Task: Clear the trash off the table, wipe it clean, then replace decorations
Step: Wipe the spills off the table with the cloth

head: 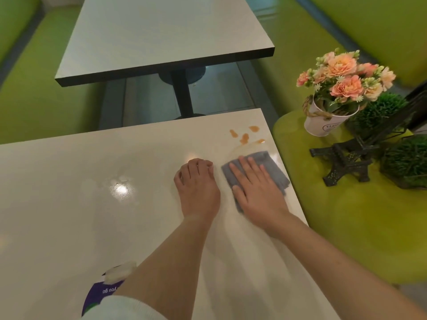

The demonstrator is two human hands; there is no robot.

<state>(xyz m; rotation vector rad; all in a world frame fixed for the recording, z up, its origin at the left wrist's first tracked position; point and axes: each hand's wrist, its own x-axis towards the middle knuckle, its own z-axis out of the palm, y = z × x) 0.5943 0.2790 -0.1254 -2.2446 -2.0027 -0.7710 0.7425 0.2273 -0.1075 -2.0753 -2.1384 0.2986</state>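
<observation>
**Wiping stage: cloth just short of the orange spill**

Glossy cream tabletop (92, 204) between green benches. Right hand (256, 183) lies flat, fingers spread, pressing a folded grey cloth (275, 165) near the right edge; orange sauce drops (245, 136) sit just beyond it, a thin smear touching its far edge. Left hand (196, 181) rests beside it, fingers curled under, holding nothing. Soft and limp, the cloth probably bunches unless held under the whole palm. Flower pot (323, 123) and Eiffel Tower model (346, 160) wait on the right-hand seat (346, 227).
</observation>
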